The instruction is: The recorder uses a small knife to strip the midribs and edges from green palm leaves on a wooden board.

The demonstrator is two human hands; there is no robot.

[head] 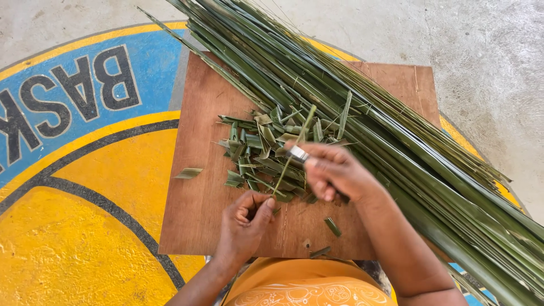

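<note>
Floor: painted concrete (85, 187), wooden board (198, 209) on it.
Left hand (245, 221): pinches leaf strip (294, 144).
Right hand (334, 173): grips small blade (298, 153).
Done: small scrap heap (260, 158).
Left: big leaf bundle (396, 147).

Dark green leaf strips (396, 147) lie across the reddish-brown board (198, 215); paler green cut pieces (260, 161) sit on it. Left of the board, the floor circle (73, 226) is yellow, blue and black.

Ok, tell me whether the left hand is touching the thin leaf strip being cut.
Touching. The head view shows the left hand pinching the lower end of the leaf strip between thumb and fingers, with no gap.
</note>
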